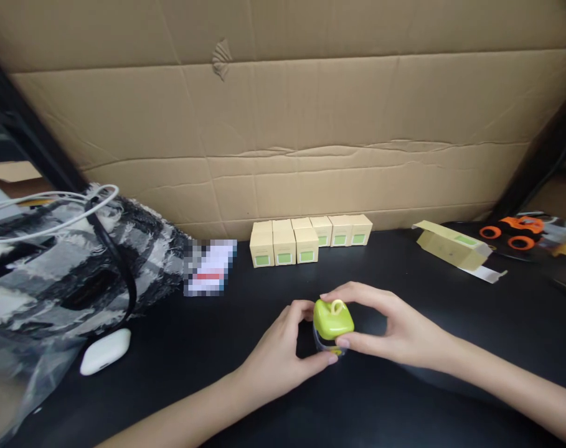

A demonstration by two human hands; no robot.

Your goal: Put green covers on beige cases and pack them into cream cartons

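A small clear container [324, 344] stands on the black table, with a glossy yellow-green lid [333, 325] at its top. The lid carries a pale yellow loop and looks slightly tilted; whether it is fully seated I cannot tell. My left hand [287, 345] is closed around the container's lower part, thumb at the front and fingers behind. From the right, my right hand [390, 323] grips the lid between thumb and fingers. Something yellow shows low in the container, too small to name.
Several small cream boxes [284, 246] with green labels line the cardboard wall [311, 112]. An opened cream box [453, 246] lies at right, near an orange toy car [516, 231]. At left are a white case [106, 351], a blurred-out packet [210, 267] and shaggy black-and-white fabric [137, 249].
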